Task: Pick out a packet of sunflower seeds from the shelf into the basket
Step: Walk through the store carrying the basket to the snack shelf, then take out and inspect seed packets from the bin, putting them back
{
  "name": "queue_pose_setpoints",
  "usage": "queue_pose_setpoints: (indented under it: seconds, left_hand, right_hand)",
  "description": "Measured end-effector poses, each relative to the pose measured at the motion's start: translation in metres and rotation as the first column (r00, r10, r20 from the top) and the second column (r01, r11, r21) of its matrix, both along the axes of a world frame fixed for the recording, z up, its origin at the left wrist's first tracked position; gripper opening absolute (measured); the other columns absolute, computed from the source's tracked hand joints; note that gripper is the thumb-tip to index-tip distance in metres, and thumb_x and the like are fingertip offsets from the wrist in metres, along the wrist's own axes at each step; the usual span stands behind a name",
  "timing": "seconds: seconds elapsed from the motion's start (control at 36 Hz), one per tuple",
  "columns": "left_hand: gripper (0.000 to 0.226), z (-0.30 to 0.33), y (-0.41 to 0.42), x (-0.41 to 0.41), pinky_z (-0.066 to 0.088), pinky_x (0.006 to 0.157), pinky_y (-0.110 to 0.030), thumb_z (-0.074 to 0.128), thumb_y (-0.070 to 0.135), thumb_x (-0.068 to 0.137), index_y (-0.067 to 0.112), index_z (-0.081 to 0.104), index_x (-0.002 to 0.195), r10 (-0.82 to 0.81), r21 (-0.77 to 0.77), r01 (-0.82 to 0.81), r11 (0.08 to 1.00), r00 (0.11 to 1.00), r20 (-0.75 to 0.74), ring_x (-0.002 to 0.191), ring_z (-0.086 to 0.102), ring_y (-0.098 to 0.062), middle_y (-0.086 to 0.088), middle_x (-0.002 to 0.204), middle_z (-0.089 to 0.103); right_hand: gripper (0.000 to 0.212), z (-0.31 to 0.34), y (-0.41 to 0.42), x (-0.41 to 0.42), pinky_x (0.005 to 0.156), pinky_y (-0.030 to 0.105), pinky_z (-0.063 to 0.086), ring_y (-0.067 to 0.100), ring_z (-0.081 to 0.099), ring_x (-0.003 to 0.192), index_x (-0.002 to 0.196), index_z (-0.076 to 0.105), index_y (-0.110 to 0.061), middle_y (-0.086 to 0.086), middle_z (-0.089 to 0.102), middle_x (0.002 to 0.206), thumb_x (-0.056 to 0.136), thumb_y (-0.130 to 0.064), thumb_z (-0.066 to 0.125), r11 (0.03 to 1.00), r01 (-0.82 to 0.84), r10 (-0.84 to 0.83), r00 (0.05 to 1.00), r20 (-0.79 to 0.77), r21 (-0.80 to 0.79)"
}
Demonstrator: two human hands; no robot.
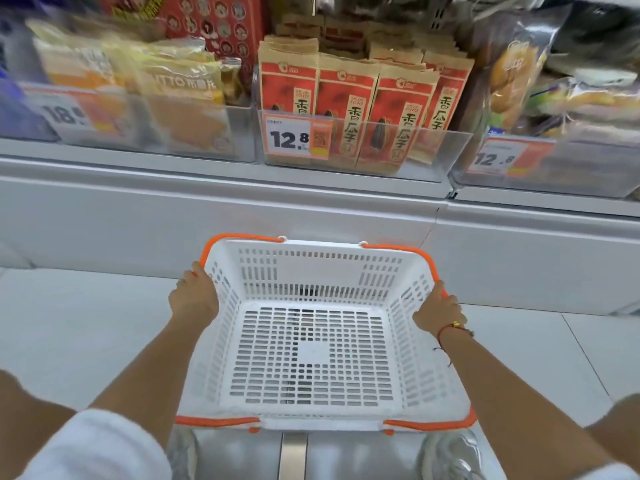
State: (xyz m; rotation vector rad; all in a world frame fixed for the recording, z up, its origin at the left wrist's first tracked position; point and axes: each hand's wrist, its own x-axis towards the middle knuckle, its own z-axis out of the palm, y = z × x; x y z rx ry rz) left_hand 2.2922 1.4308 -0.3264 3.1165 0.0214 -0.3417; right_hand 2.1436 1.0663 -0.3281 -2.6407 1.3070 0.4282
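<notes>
Above both hands' grip (pixel 194 299) on basket (pixel 322 265), seed packets (pixel 346 109).

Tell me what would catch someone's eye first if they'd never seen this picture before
Most likely the white basket with orange handles, low in the middle, held at its sides by the left hand and right hand, with nothing in it. Straight above it on the shelf stands a row of red and brown sunflower seed packets in a clear bin, behind a bold 12.8 price tag.
</notes>
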Motion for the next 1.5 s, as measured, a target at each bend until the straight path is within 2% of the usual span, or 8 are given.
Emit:
queue_pose_setpoints:
  seconds: [0.19, 0.47, 0.75, 0.92, 1.08, 1.17, 1.31, 1.5]
  left_hand:
    - [0.063, -0.005, 0.003, 0.006, 0.048, 0.080, -0.030, 0.055, 0.006, 0.091, 0.002, 0.017, 0.142, -0.071, 0.159, 0.069, 0.985, 0.997, 0.005, 0.110, 0.062, -0.026, -0.010, 0.127, 0.049]
    - [0.063, -0.017, -0.003, 0.006, 0.046, 0.070, -0.032, 0.056, 0.009, 0.091, 0.003, 0.020, 0.143, 0.040, 0.058, -0.042, 0.997, 0.998, 0.042, 0.103, 0.063, -0.027, -0.012, 0.123, 0.050]
    - [0.053, 0.018, -0.003, 0.011, 0.046, 0.090, -0.034, 0.055, 0.015, 0.092, 0.010, 0.029, 0.138, 0.053, -0.020, -0.052, 0.998, 0.999, 0.011, 0.124, 0.047, -0.024, -0.006, 0.134, 0.044]
    - [0.041, 0.086, -0.047, 0.022, 0.046, 0.082, -0.043, 0.055, 0.003, 0.089, 0.008, 0.050, 0.129, -0.037, -0.379, 0.247, 0.892, 0.875, 0.483, 0.115, 0.051, -0.030, -0.009, 0.126, 0.056]
    - [0.032, 0.171, -0.108, 0.036, 0.049, 0.080, -0.038, 0.066, 0.011, 0.085, 0.008, 0.059, 0.116, -0.206, -0.157, 0.696, 0.701, 0.408, 0.889, 0.103, 0.056, -0.027, -0.008, 0.115, 0.062]
    - [0.037, 0.193, -0.129, 0.048, 0.046, 0.092, -0.038, 0.069, 0.022, 0.085, 0.010, 0.059, 0.119, -0.277, -0.077, 0.735, 0.674, 0.348, 0.896, 0.114, 0.054, -0.025, -0.007, 0.122, 0.061]
    - [0.039, 0.195, -0.141, 0.069, 0.042, 0.092, -0.034, 0.062, 0.043, 0.090, 0.015, 0.057, 0.116, -0.381, -0.090, 0.693, 0.715, 0.496, 0.780, 0.108, 0.053, -0.022, -0.002, 0.115, 0.059]
    - [0.039, 0.196, -0.148, 0.085, 0.043, 0.072, -0.035, 0.067, 0.050, 0.084, 0.014, 0.065, 0.100, -0.439, 0.047, 0.662, 0.748, 0.441, 0.783, 0.085, 0.054, -0.024, -0.004, 0.097, 0.059]
  right_hand:
    - [0.084, -0.021, -0.003, -0.001, 0.091, 0.034, 0.048, 0.029, 0.045, 0.121, 0.151, -0.010, -0.005, 0.020, 0.030, 0.142, 0.095, -0.023, 0.049, 0.975, -0.100, 0.088, 0.993, -0.074, -0.196]
    - [0.093, -0.010, 0.001, 0.027, 0.104, 0.043, 0.042, 0.040, 0.039, 0.133, 0.150, -0.016, -0.006, 0.027, 0.021, 0.151, 0.096, -0.045, 0.048, 0.983, -0.014, -0.027, 0.974, -0.224, -0.181]
    - [0.066, 0.061, 0.048, 0.071, 0.107, 0.041, 0.035, 0.033, 0.029, 0.138, 0.144, 0.026, -0.006, 0.016, 0.028, 0.149, 0.091, -0.034, 0.054, 0.924, -0.317, 0.320, 0.947, -0.019, -0.215]
    - [0.033, 0.121, 0.085, 0.095, 0.086, 0.039, 0.046, 0.029, 0.053, 0.106, 0.122, 0.056, -0.009, 0.009, 0.058, 0.115, 0.089, -0.010, 0.056, 0.800, -0.432, 0.599, 0.598, 0.532, -0.416]
    - [0.017, 0.188, 0.077, 0.108, 0.075, 0.031, 0.042, 0.022, 0.050, 0.086, 0.099, 0.057, -0.010, 0.005, 0.058, 0.093, 0.084, -0.009, 0.064, 0.699, -0.196, 0.714, 0.144, 0.685, -0.688]
    - [0.029, 0.208, 0.055, 0.113, 0.086, 0.034, 0.042, 0.023, 0.050, 0.100, 0.109, 0.054, -0.009, 0.006, 0.058, 0.105, 0.086, -0.023, 0.067, 0.771, -0.121, 0.636, 0.214, 0.742, -0.625]
    - [0.049, 0.199, 0.019, 0.128, 0.109, 0.042, 0.031, 0.025, 0.048, 0.118, 0.116, 0.050, -0.013, 0.005, 0.052, 0.119, 0.086, -0.050, 0.063, 0.823, -0.236, 0.545, 0.584, 0.602, -0.516]
    - [0.033, 0.181, 0.008, 0.134, 0.091, 0.039, 0.038, 0.023, 0.055, 0.094, 0.099, 0.053, -0.017, 0.002, 0.057, 0.096, 0.086, -0.043, 0.067, 0.750, -0.196, 0.629, 0.506, 0.590, -0.632]
